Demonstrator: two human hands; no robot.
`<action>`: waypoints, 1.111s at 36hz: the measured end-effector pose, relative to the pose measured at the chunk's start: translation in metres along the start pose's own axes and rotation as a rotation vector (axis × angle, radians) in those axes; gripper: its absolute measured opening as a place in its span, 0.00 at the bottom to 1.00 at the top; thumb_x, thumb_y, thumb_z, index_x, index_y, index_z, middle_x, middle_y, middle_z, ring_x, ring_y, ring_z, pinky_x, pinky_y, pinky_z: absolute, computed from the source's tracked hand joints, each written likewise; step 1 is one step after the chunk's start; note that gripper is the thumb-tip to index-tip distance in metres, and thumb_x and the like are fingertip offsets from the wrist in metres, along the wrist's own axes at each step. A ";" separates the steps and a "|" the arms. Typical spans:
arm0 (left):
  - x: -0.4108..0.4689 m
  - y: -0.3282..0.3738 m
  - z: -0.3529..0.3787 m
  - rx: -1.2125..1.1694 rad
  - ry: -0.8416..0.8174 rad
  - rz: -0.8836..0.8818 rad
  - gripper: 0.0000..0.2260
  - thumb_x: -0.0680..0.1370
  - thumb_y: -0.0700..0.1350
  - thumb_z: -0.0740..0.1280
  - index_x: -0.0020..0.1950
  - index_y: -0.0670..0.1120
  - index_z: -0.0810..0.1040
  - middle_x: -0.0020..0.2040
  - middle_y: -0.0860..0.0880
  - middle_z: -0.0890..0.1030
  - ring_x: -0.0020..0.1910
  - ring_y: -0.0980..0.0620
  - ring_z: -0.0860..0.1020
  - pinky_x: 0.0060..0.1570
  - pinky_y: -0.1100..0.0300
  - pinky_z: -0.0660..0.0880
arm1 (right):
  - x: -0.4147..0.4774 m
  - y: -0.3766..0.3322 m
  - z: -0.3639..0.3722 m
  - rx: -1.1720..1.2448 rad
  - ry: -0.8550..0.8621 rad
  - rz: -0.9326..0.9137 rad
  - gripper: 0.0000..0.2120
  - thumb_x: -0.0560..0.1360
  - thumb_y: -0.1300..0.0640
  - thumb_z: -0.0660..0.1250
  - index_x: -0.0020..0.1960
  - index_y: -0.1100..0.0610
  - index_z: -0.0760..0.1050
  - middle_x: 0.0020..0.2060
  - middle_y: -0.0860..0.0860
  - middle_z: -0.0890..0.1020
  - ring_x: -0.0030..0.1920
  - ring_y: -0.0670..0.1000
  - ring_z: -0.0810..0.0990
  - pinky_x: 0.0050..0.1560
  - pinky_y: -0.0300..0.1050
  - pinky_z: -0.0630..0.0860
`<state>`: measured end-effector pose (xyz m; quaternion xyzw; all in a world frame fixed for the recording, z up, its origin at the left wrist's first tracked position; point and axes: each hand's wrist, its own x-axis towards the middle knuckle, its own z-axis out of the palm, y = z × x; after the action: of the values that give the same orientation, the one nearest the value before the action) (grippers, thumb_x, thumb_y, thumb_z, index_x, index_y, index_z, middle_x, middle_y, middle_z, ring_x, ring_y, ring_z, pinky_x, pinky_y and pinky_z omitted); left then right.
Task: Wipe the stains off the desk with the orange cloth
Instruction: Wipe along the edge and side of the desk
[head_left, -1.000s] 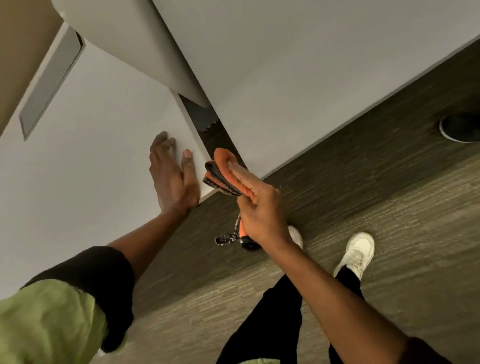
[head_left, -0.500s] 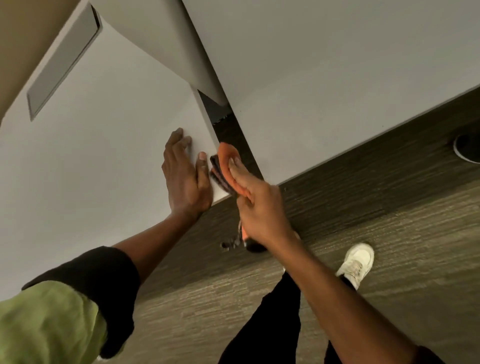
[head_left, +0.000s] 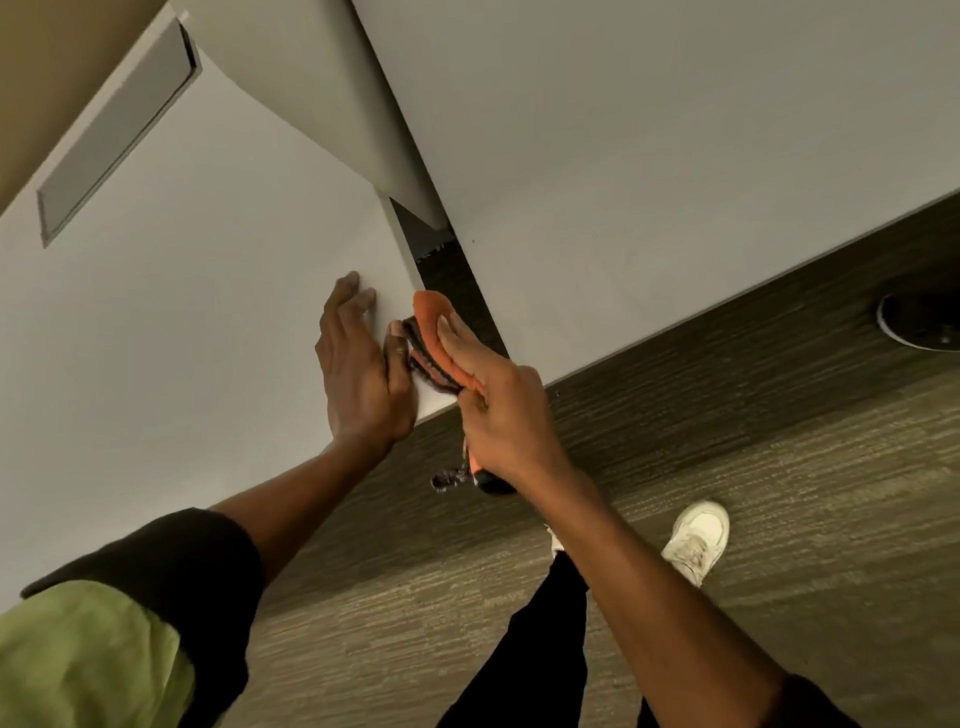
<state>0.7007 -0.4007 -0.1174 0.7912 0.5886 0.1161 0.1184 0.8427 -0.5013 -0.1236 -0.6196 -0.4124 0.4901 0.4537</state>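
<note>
Head view: the white table (head_left: 171, 322) is seen from above, its near corner lying by a narrow gap that parts it from a second white surface (head_left: 649, 171) to the right. The left hand (head_left: 358, 374) is laid flat on the table close to that corner, palm down, its fingers (head_left: 345, 296) stretched out and held close together, clamped on nothing; the thumb is pointed toward the corner. The orange cloth (head_left: 434, 338) is folded into a wad with dark edging and is pressed on the very corner of the table, just beside the left thumb and seemingly touching it. The cloth is held by the right hand (head_left: 498, 415), whose fingers (head_left: 457, 338) are laid over its top and closed upon it. A loose dark-and-orange end of the cloth is seen hanging below the right wrist, over the floor (head_left: 753, 493). No stain can be made out on the table. A grey recessed panel (head_left: 114, 135) is set in the far left part of the table. A white shoe (head_left: 696, 538) is seen on the striped floor beneath the right forearm.
</note>
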 end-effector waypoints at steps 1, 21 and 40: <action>0.000 -0.001 0.000 -0.003 0.002 0.003 0.23 0.86 0.54 0.57 0.77 0.43 0.69 0.84 0.45 0.65 0.84 0.45 0.63 0.79 0.40 0.65 | -0.015 0.003 0.001 0.032 0.002 0.009 0.39 0.78 0.72 0.65 0.82 0.46 0.61 0.81 0.45 0.65 0.76 0.51 0.73 0.71 0.53 0.78; -0.002 -0.001 0.002 -0.022 0.028 -0.001 0.18 0.88 0.48 0.58 0.77 0.43 0.69 0.84 0.46 0.65 0.85 0.46 0.63 0.81 0.40 0.64 | 0.116 -0.016 -0.008 -0.017 -0.002 -0.089 0.24 0.83 0.63 0.65 0.76 0.47 0.73 0.70 0.46 0.81 0.70 0.49 0.80 0.71 0.49 0.77; -0.002 0.003 0.001 -0.015 0.028 -0.016 0.20 0.87 0.46 0.59 0.78 0.41 0.69 0.84 0.45 0.66 0.85 0.45 0.63 0.80 0.40 0.65 | -0.013 0.021 -0.015 0.034 -0.092 0.021 0.39 0.76 0.76 0.63 0.79 0.45 0.66 0.79 0.42 0.68 0.77 0.43 0.67 0.76 0.47 0.72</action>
<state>0.7031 -0.4033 -0.1174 0.7837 0.5958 0.1307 0.1170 0.8569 -0.5213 -0.1392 -0.5928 -0.4177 0.5300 0.4396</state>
